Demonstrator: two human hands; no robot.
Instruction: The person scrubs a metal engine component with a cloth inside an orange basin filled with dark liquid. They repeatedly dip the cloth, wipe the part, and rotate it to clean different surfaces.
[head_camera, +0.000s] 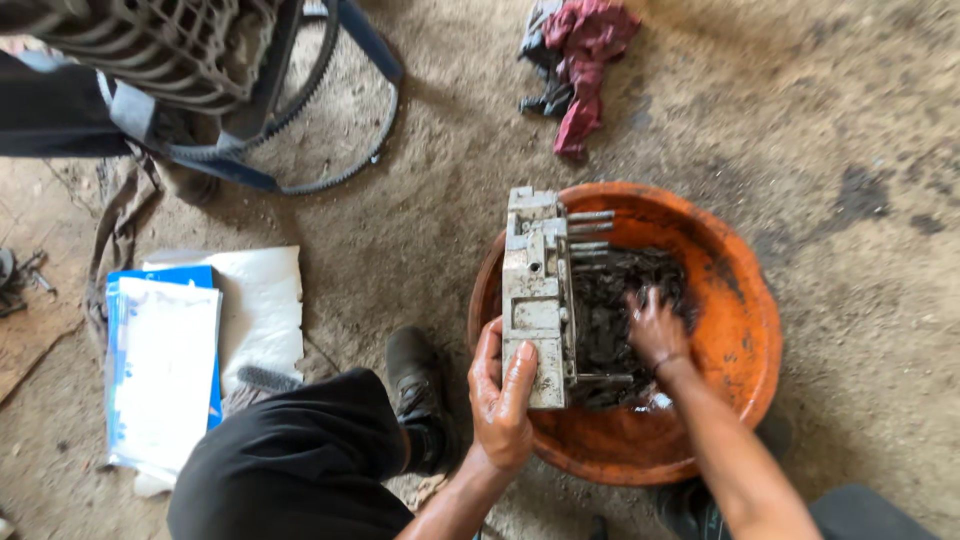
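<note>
While the left hand (503, 390) clamps the metal block (537, 295), right hand (655, 325) fingers spread; basin (735, 330), rag (580, 60) nearby.

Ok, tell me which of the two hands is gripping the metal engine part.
The left hand grips the grey metal engine part at its lower end, holding it upright on the orange basin's rim. The right hand lies inside the basin, against the part's dirty face.

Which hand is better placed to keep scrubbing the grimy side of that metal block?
Right hand: likely better, already on the dirty face of the grey cast-metal block. Left hand grips its near end, steadying it over the orange basin.
</note>
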